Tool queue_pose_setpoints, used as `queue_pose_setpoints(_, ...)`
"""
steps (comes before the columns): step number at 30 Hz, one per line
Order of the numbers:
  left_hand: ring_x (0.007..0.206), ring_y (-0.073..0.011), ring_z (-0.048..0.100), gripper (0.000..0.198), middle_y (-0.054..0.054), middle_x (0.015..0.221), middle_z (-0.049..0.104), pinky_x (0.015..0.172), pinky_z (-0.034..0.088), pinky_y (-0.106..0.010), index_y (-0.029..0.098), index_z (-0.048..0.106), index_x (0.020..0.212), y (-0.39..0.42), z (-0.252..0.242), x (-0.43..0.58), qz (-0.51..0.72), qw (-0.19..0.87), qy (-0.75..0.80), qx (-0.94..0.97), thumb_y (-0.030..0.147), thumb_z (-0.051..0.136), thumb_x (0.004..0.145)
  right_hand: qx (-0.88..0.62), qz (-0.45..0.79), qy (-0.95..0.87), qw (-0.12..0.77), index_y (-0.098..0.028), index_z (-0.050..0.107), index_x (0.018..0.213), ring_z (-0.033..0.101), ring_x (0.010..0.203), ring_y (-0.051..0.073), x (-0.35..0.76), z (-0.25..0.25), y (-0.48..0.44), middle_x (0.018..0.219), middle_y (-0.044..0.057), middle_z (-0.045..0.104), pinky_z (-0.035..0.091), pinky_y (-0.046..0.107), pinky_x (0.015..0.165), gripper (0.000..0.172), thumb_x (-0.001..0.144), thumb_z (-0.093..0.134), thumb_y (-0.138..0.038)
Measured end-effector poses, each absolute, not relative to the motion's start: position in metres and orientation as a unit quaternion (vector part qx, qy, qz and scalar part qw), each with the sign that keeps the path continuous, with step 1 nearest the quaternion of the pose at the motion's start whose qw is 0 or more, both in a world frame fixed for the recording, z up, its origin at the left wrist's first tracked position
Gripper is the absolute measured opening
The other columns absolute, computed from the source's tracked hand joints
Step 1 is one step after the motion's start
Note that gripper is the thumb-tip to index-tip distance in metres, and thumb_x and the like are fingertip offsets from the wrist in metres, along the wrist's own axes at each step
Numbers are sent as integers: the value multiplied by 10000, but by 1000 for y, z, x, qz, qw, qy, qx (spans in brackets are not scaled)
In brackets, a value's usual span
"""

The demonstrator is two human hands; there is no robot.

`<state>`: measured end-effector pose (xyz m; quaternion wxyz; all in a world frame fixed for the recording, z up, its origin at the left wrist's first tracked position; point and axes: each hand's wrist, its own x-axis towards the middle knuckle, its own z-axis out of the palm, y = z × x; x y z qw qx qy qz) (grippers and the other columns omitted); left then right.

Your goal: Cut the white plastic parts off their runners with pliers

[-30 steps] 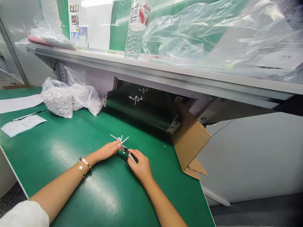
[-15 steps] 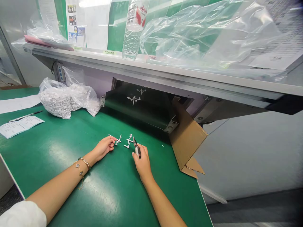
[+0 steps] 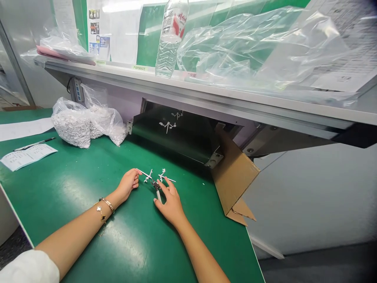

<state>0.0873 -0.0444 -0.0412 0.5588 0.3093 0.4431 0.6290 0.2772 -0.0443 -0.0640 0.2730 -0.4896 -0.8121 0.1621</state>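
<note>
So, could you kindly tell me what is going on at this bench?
A person is working with bare hands at a green-topped bench. The left hand touches the end of a small branched white plastic piece. The right hand is over small white-handled cutters, beside a second piece. A clear bag of white plastic pieces sits farther back.

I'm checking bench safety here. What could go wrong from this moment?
The small cutters sit close to the left hand, so its fingers might get nipped. The thin white plastic sprue pieces lie loose by the right hand and could be knocked aside or snapped.
</note>
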Motion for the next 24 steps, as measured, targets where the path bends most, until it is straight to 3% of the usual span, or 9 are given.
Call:
queue_pose_setpoints(6,404,-27,214,110,84,555,274,381,173,-157,157,510,694,-48,-41,90,613,549,454,343,263,484,685,-509,140,-819,227,-284,464,1309,431,1170,267,274,-58,-47,1337,40,476,342,452,979,618,704,587,-247)
queue_pose_setpoints(12,402,-55,211,98,85,519,254,387,177,-166,176,496,706,-44,-49,91,569,532,487,395,234,427,743,-469,161,-813,305,-294,550,1218,506,1061,278,278,-63,-44,1226,37,561,396,485,923,559,666,606,-228)
queue_pose_setpoints(15,459,-91,324,119,57,521,339,435,274,-185,185,523,735,-44,-51,92,546,454,524,471,218,420,784,-417,215,-796,382,-267,542,1235,513,1107,237,280,-62,-43,1242,49,542,420,420,950,551,688,564,-209)
queue_pose_setpoints(17,595,-128,448,110,13,628,480,559,379,-222,192,565,786,-48,-49,93,531,357,530,557,229,463,802,-388,270,-779,412,-242,532,1251,506,1145,222,280,-60,-44,1264,66,523,444,379,941,544,708,552,-224)
queue_pose_setpoints(19,736,-169,507,113,-27,780,566,705,410,-271,202,595,872,-53,-47,96,498,285,517,636,254,525,801,-367,331,-754,433,-230,533,1250,490,1181,224,278,-59,-46,1289,78,504,453,369,942,528,722,548,-246)
queue_pose_setpoints(24,864,-221,530,224,-64,972,590,799,392,-300,228,587,1008,-64,-43,101,443,246,464,727,264,587,787,-298,442,-707,464,-237,531,1248,442,1245,232,268,-61,-54,1340,81,465,383,408,1028,499,754,546,-305)
